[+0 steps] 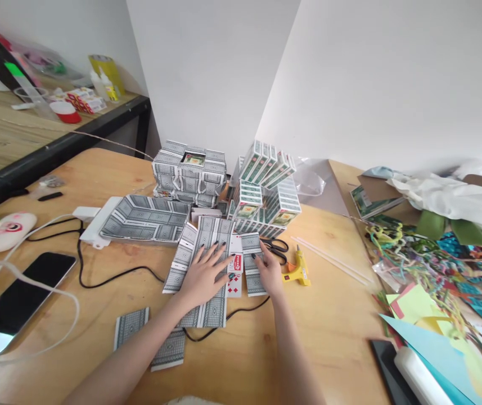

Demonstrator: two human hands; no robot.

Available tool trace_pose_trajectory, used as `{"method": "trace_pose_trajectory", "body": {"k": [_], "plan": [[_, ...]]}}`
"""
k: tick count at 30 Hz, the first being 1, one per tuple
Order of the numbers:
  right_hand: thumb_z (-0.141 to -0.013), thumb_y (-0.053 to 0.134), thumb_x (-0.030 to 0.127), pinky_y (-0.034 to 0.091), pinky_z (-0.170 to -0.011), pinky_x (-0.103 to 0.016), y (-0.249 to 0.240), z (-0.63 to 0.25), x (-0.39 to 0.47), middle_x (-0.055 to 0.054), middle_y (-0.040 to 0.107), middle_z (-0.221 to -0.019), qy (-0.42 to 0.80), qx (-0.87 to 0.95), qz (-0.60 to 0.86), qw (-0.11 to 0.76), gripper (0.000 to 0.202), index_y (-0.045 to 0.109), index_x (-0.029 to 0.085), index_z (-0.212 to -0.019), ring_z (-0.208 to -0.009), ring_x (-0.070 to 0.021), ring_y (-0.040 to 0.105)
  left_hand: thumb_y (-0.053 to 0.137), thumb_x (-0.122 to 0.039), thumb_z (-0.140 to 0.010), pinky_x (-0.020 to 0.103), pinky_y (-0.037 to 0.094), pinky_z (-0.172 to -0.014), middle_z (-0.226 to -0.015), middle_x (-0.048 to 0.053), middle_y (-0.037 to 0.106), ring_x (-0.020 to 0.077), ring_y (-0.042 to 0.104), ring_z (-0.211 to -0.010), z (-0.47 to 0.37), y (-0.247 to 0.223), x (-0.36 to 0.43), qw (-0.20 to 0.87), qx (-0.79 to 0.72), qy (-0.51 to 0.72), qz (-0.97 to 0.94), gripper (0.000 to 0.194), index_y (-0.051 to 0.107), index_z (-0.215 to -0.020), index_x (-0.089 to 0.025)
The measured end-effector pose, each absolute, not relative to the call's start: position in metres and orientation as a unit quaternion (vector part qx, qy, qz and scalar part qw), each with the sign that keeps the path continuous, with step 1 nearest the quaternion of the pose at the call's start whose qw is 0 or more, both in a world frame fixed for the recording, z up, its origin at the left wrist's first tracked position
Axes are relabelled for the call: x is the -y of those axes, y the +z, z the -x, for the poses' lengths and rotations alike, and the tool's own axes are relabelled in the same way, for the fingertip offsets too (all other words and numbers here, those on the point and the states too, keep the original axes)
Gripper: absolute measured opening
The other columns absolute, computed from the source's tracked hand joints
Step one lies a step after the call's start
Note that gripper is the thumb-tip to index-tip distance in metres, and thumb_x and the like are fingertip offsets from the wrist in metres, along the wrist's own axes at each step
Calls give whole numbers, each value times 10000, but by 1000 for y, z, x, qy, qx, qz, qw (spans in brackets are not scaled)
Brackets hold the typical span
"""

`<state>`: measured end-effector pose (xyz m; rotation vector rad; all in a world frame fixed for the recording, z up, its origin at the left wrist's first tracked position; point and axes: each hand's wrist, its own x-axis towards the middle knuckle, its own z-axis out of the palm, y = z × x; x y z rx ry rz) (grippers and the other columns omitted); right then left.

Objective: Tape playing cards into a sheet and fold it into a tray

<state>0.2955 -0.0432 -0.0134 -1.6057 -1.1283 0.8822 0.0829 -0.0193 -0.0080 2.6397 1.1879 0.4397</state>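
My left hand (209, 270) lies flat with fingers spread on a long panel of joined playing cards (213, 315), backs up. My right hand (269, 269) grips the right edge of a narrower strip of playing cards (255, 284), thumb on top. Between the two pieces, face-up cards (234, 286) show, one with red diamonds. Another card strip (180, 259) rests tilted along the panel's left side. Two loose card pieces (132, 326) lie nearer me. Right of my right hand are black-handled scissors (282, 246) and a yellow glue gun (298, 270).
Behind stand a card-covered box (190, 174), an open card tray (148, 216) and stacked card boxes (261, 191). Glue sticks (333, 260) lie to the right. A phone (21, 295) and cables (114, 275) are at left. Colourful craft scraps (435, 281) cover the far right.
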Motion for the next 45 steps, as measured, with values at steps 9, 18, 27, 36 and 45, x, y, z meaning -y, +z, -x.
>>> {"method": "trace_pose_trajectory", "body": {"k": [9,18,27,36,45], "plan": [[-736,566,361,472,-862,-399,-12,-297,43,-54,621,-1151,414,428,635,491,629,412,184,-1319,-967,-225,605,417,-429,-861,485,190,-1082,-1434,-24,305,223,232,-1333,-79,-6,18,126,-397,143,-898,451,392,-1305,-354],[-748,546,377,466,-869,-369,-10,-294,48,-53,622,-1147,405,439,646,475,651,376,167,-1341,-948,-211,607,426,-408,-861,497,190,-1079,-1432,-24,309,236,241,-1328,-80,-5,20,122,-397,149,-897,414,444,-1270,-351],[-748,537,375,461,-866,-371,-11,-291,51,-56,622,-1142,375,449,669,460,634,398,157,-1327,-936,-209,601,455,-407,-844,500,185,-1083,-1430,-26,313,241,227,-1332,-80,-3,20,124,-397,161,-895,431,445,-1271,-349],[-750,536,343,407,-956,-389,-18,-284,52,-55,571,-1227,328,458,675,476,595,428,174,-1310,-1111,-232,530,426,-431,-854,508,180,-1080,-1444,-26,281,248,215,-1335,-80,-4,21,120,-395,152,-898,432,433,-1279,-351],[-774,499,331,461,-896,-358,-9,-275,57,-46,615,-1159,335,444,670,491,581,398,198,-1331,-1078,-221,555,450,-433,-843,508,164,-1087,-1444,-25,282,250,205,-1339,-79,-3,21,118,-387,150,-902,442,437,-1277,-348]]}}
